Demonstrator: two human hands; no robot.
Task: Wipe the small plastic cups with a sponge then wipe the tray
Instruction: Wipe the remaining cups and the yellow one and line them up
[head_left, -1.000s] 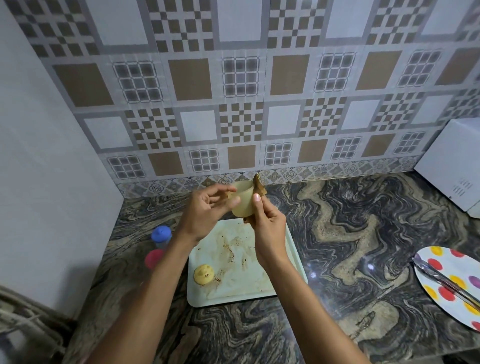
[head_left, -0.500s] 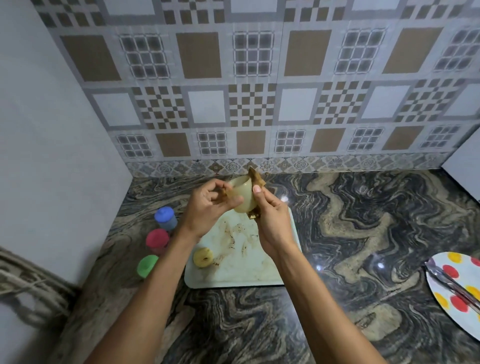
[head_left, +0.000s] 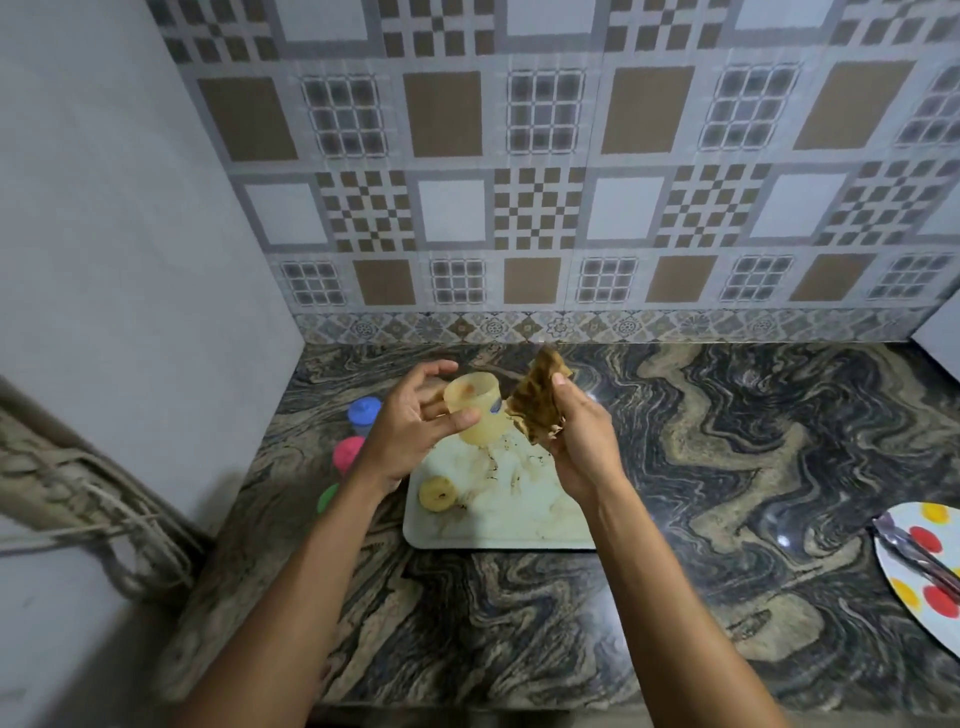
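Gripping cream cup (head_left: 477, 413), left hand (head_left: 405, 436); gripping stained sponge (head_left: 537, 402), right hand (head_left: 582, 447); green cup (head_left: 328, 498) half hidden.

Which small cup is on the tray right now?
The yellow cup near the tray's left edge; the blue cup, pink cup and green cup stand on the counter, the pale cup in the left hand.

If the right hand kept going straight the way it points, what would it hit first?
Probably the tiled wall behind the counter: the right hand, gripping the sponge, aims just right of the pale yellow cup. Depth is unclear.
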